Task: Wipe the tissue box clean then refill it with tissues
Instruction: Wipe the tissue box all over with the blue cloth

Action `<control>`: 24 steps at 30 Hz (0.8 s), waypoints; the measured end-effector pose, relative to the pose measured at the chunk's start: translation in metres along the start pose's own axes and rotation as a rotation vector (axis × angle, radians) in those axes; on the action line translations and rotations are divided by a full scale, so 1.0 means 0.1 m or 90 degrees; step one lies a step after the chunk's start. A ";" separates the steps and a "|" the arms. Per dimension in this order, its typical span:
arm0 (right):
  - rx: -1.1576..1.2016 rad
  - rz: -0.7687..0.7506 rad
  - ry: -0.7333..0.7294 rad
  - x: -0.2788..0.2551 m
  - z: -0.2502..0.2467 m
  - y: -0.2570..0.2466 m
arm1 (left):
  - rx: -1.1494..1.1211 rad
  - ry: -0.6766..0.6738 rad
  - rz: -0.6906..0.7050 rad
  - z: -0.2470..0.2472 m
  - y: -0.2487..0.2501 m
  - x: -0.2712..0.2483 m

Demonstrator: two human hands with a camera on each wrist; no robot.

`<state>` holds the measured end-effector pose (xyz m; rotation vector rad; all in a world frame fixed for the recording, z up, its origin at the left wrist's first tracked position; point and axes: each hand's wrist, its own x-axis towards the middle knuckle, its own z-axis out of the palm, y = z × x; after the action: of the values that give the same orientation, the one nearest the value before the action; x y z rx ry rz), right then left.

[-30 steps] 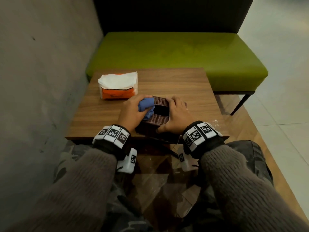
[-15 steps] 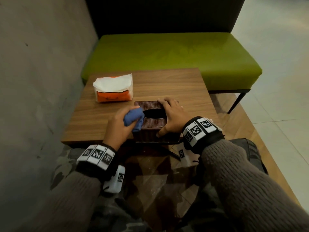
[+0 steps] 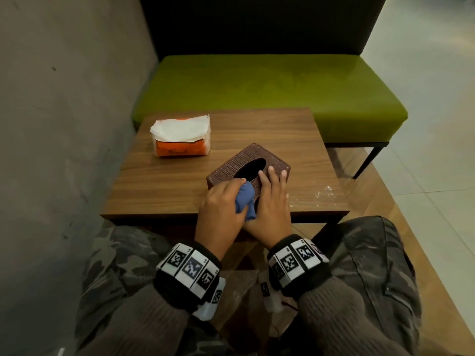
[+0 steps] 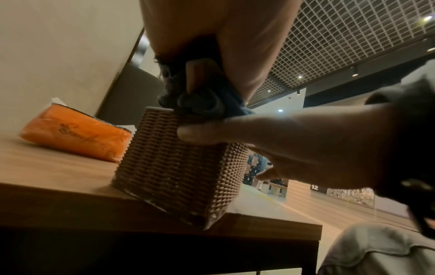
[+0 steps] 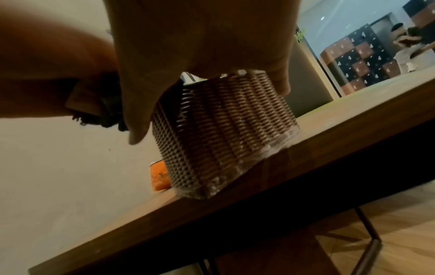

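Observation:
A brown woven tissue box (image 3: 267,156) with a dark oval slot stands turned diagonally near the front edge of the wooden table (image 3: 164,186). My left hand (image 3: 226,199) grips a bunched blue cloth (image 3: 245,200) and presses it on the box's near top corner; in the left wrist view the cloth (image 4: 200,100) sits on the box (image 4: 179,167). My right hand (image 3: 272,191) holds the box, fingers over its top and thumb (image 4: 212,133) on the near side. An orange tissue pack (image 3: 181,147), white tissues showing on top, lies at the back left.
A green padded bench (image 3: 270,91) with a dark backrest stands behind the table. A grey wall (image 3: 64,124) runs close along the left. White crumbs or flecks (image 3: 325,192) lie on the table's right front. My knees sit under the table's near edge.
The box has turned from square-on to diagonal. My left hand with the cloth moved from the box's left end to its near corner, close beside the right hand.

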<state>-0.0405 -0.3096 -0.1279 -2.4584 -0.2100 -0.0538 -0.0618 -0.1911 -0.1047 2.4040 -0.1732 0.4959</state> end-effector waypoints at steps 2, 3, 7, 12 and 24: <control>-0.007 -0.018 0.004 0.07 -0.03 0.05 | -0.028 -0.051 0.048 -0.02 0.02 0.02; -0.007 -0.031 0.012 0.09 -0.03 0.08 | -0.043 -0.084 0.070 -0.05 0.01 0.04; -0.018 -0.058 0.039 0.11 0.01 0.14 | -0.040 -0.091 0.005 -0.16 -0.20 0.23; -0.055 -0.040 0.003 0.12 -0.02 0.11 | -0.042 0.035 -0.069 -0.07 -0.20 0.27; -0.063 -0.030 -0.007 0.18 0.00 0.10 | -0.014 0.066 -0.084 -0.06 -0.32 0.36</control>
<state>-0.0213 -0.3143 -0.1325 -2.5520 -0.2750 -0.0729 -0.0226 -0.1628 -0.1051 2.3427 0.0262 0.5528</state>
